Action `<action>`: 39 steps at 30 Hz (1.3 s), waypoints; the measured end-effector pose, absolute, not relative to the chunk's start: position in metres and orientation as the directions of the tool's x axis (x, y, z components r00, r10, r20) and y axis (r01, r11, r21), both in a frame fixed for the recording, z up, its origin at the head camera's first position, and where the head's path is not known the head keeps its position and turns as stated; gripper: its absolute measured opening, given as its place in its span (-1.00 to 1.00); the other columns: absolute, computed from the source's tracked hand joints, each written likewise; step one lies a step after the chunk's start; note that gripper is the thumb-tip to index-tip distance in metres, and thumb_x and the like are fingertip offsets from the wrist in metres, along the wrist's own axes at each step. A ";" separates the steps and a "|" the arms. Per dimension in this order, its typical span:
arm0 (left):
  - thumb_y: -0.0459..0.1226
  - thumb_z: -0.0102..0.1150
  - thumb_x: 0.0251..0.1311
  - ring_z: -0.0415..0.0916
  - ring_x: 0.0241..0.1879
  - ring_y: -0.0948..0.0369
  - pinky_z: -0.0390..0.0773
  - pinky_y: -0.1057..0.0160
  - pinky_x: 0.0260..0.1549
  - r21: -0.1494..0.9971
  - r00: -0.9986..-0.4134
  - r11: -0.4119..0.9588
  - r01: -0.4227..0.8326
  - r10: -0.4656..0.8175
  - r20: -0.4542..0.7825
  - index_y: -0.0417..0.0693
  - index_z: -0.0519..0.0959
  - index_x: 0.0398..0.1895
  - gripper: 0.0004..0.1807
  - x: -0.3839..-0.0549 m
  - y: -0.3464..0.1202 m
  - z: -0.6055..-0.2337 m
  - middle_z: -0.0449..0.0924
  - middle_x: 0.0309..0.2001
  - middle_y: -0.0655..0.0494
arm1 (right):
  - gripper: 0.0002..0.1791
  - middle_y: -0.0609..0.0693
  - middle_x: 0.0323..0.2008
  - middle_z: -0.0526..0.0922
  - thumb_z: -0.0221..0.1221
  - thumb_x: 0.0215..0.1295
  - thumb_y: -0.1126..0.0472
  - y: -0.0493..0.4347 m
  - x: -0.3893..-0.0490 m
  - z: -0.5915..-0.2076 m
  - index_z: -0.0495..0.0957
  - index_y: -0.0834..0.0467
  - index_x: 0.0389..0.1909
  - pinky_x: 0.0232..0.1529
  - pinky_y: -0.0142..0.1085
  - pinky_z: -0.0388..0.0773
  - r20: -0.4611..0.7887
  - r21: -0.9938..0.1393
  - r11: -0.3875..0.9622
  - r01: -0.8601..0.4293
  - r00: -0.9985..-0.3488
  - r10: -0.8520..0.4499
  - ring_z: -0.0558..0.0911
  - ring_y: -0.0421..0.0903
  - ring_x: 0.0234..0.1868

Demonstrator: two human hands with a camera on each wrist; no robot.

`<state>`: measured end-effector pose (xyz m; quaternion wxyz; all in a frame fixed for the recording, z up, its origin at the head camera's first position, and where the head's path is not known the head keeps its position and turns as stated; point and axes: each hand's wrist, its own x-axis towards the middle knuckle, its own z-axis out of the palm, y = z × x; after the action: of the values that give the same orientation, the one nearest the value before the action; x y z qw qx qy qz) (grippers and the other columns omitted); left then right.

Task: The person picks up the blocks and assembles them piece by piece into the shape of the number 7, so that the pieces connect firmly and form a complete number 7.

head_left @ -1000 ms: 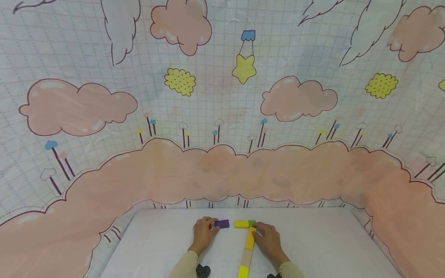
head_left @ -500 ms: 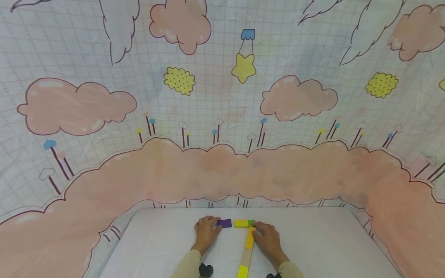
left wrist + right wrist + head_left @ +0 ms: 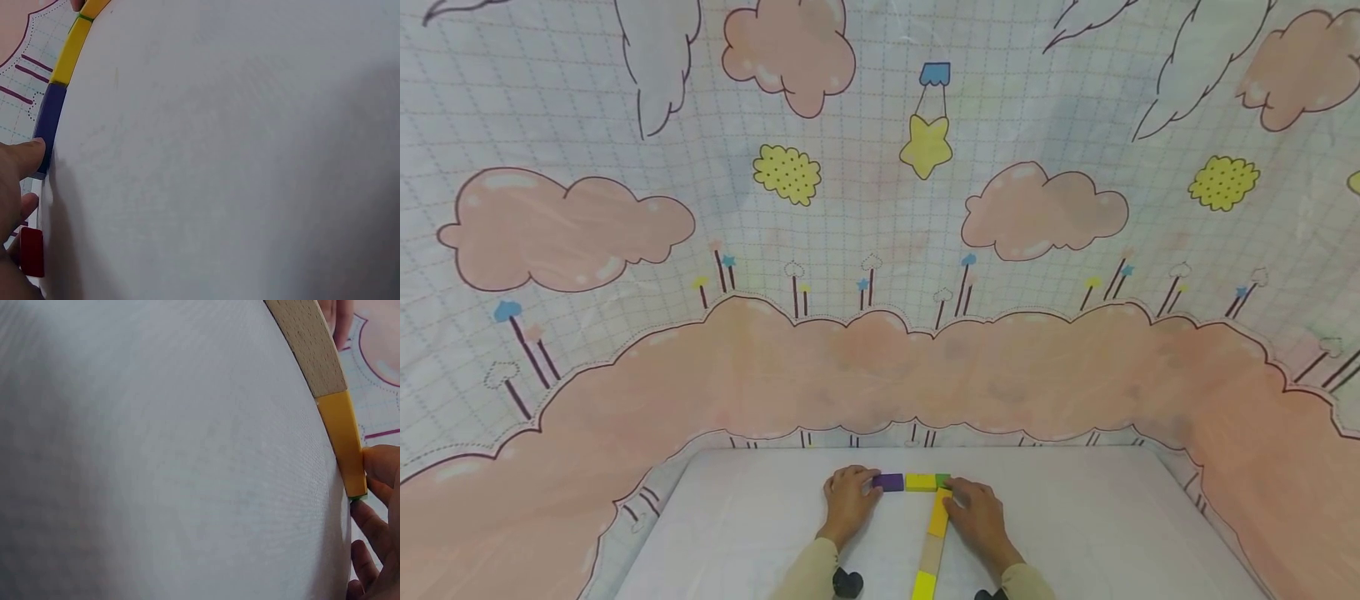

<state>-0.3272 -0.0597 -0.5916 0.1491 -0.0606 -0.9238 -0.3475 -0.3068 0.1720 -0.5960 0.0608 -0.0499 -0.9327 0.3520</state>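
My left hand [image 3: 848, 502] holds a purple block [image 3: 891, 482] at its left end, thumb against its side. A red block [image 3: 32, 252] sits among the other fingers of that hand. The purple block's right end meets, or nearly meets, a yellow block [image 3: 921, 483] in the same row. Beyond it is a small green block [image 3: 943, 480] at the corner, partly hidden by fingers. There my right hand [image 3: 979, 518] grips the corner, a finger at the green block and the thumb against the side of an orange block [image 3: 938, 514].
From the corner, a line of blocks runs toward the person: the orange one, a plain wood block [image 3: 932, 556] and another yellow block [image 3: 925, 586]. All lie on a white table [image 3: 737, 525]. A cloud-patterned cloth [image 3: 880, 367] hangs behind the table's far edge.
My left hand has slid right with the purple block, narrowing its gap to the yellow block to almost nothing. The right hand and the other blocks have stayed in place.
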 end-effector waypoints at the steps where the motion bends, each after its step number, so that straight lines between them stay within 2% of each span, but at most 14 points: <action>1: -0.26 0.36 0.13 0.39 0.13 -0.10 0.13 -0.34 0.20 0.625 -0.948 0.750 0.216 0.009 0.317 0.03 0.71 -0.05 -0.72 -0.327 -0.059 -0.591 0.62 -0.03 -0.03 | -0.63 -0.04 0.16 0.63 0.26 0.27 0.05 0.172 -0.306 -0.596 0.62 -0.09 0.11 0.28 0.22 0.28 0.078 -0.663 0.747 0.052 -0.987 0.137 0.44 0.08 0.27; 39: -0.24 0.34 0.15 0.39 0.11 -0.07 0.09 -0.37 0.22 0.606 -0.951 0.766 0.214 0.023 0.308 0.04 0.71 -0.05 -0.73 -0.327 -0.056 -0.594 0.59 -0.04 -0.01 | -0.63 -0.04 0.18 0.61 0.26 0.28 0.04 0.171 -0.308 -0.595 0.61 -0.11 0.12 0.29 0.22 0.27 0.036 -0.660 0.745 0.096 -0.987 0.159 0.41 0.08 0.28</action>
<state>-0.3266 -0.0556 -0.5944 0.1425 -0.0637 -0.9289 -0.3359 -0.3085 0.1715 -0.5952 0.0447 -0.0682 -0.9331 0.3503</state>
